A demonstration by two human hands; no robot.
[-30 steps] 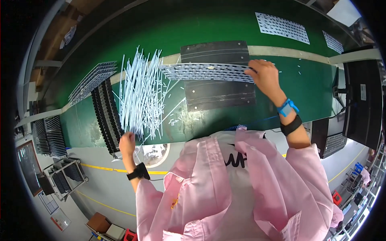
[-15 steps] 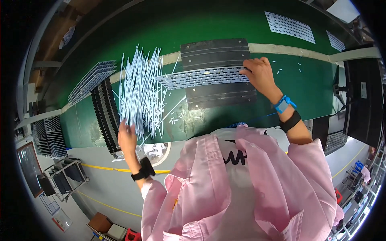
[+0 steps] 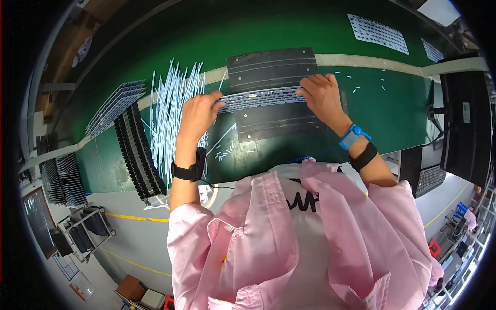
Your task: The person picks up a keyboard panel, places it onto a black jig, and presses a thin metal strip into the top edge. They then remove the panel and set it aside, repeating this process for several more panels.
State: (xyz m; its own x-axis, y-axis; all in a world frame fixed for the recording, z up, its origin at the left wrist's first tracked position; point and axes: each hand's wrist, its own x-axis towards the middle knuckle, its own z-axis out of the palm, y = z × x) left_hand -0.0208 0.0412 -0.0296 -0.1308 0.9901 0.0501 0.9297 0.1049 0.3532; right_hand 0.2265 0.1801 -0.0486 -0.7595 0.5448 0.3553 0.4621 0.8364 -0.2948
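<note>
A long circuit board panel [image 3: 261, 99], white with rows of small dark parts, is held tilted over a black grooved fixture [image 3: 279, 124]. My left hand [image 3: 200, 114] pinches its left end between thumb and fingers. At the panel's right end my right hand [image 3: 321, 98] grips the edge the same way. The fixture shows in front of and behind the panel; its middle is hidden. Beside my left hand lies a heap of thin white strips [image 3: 168, 111], partly covered by that hand and forearm.
A black slotted rack [image 3: 135, 150] holding several upright panels [image 3: 114, 106] stands at the left. Short white offcuts [image 3: 223, 153] are scattered near the front edge of the green table [image 3: 382, 116]. Another panel [image 3: 378, 34] lies far right. A monitor [image 3: 465, 129] stands at the right.
My left hand has moved up and right from the near end of the strips to grasp the panel's left end. My right hand and the panel have shifted slightly left.
</note>
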